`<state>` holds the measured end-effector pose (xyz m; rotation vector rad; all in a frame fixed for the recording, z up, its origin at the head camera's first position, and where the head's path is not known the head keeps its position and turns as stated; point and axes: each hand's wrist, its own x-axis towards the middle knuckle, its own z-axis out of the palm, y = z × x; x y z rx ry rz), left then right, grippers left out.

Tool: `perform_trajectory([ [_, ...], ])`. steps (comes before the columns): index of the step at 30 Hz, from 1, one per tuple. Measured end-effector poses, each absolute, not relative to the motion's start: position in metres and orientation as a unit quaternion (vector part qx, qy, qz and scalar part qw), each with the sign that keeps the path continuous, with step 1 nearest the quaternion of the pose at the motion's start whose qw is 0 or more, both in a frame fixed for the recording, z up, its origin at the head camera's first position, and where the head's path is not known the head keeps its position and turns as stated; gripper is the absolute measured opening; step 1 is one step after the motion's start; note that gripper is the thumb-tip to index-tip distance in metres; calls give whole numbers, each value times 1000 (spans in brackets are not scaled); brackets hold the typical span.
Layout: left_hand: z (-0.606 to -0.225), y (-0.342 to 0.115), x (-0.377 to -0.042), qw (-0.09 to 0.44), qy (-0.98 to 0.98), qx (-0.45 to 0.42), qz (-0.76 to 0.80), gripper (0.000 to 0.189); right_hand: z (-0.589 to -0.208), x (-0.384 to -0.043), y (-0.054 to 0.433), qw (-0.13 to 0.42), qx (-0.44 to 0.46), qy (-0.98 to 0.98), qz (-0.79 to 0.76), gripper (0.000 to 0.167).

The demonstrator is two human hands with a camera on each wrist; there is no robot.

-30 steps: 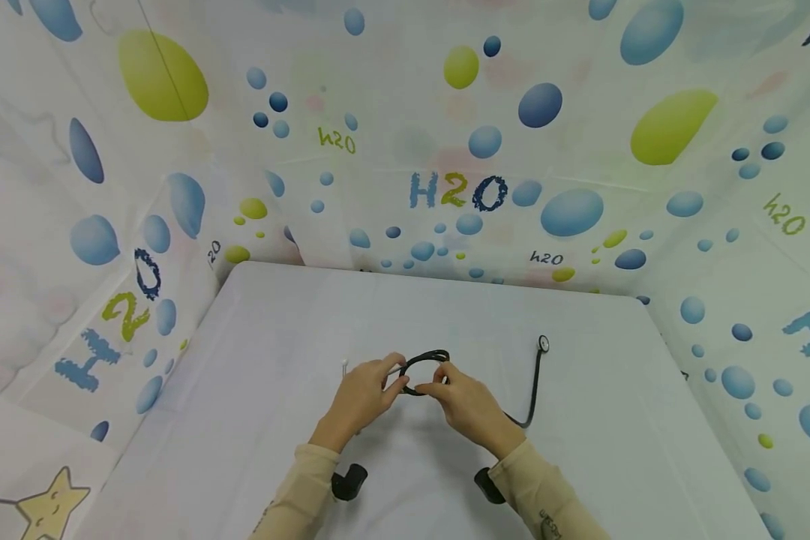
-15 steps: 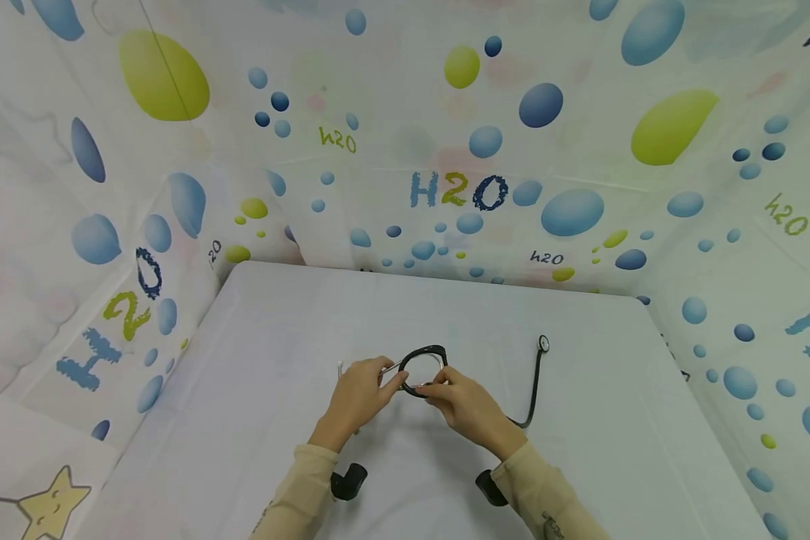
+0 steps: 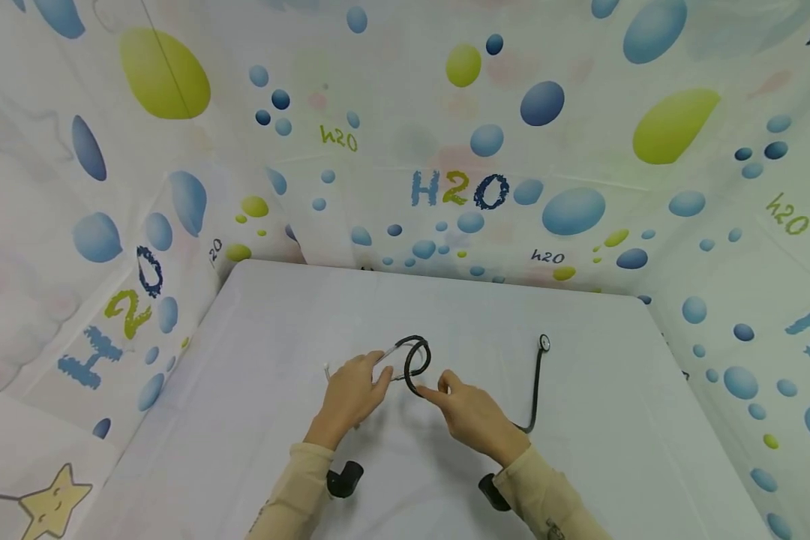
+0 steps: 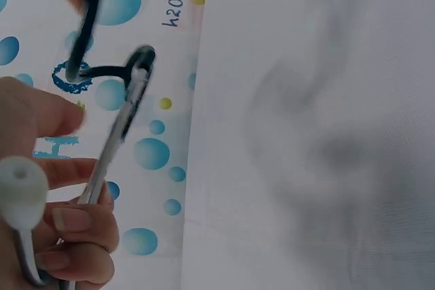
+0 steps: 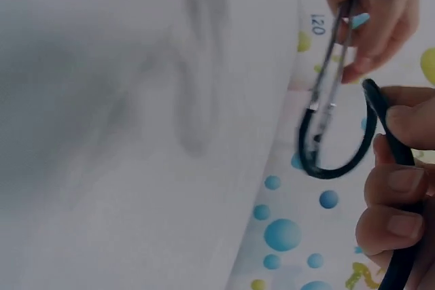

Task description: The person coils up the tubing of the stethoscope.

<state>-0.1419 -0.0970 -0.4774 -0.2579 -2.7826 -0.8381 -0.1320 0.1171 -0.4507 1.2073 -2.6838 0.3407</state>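
A stethoscope with black tubing (image 3: 406, 369) is held above the white table in the head view. My left hand (image 3: 352, 390) grips its metal ear tubes (image 4: 112, 144), fingers curled round them in the left wrist view. One white eartip (image 4: 22, 193) sticks out beside those fingers. My right hand (image 3: 475, 416) holds the black tubing, pinched by thumb and fingers (image 5: 401, 181) in the right wrist view. Between the hands the tubing bends into a loop. Beyond the right hand the tubing runs over the table to the round chest piece (image 3: 544, 343).
The white tabletop (image 3: 277, 315) ends at a back edge against a printed cloth wall (image 3: 351, 225) with blue and green drops. Similar cloth hangs at both sides. Black wrist cameras (image 3: 345, 480) sit at the sleeves.
The tubing, coiled into a rounder ring before, has loosened into a more open loop. My left hand has shifted slightly left with the ear tubes, and the hands are a little farther apart.
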Motion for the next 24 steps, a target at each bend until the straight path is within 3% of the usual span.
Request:
perform_trajectory([
  [4,-479,-99,-140,118,-953,-100,-260,39,-443,-133,118,129,409,-895,118,40],
  [8,-479,-100,-140,96,-957,-89,-259,45,-437,-135,120,180,420,-877,147,30],
  [11,-479,-100,-142,86,-957,-87,-265,44,-434,-135,121,186,432,-870,147,23],
  [17,-471,-95,-142,62,-949,-114,-286,45,-430,-132,112,100,448,-881,113,9],
  [24,-470,-91,-139,48,-931,-182,-312,43,-433,-145,105,-1,447,-873,193,15],
])
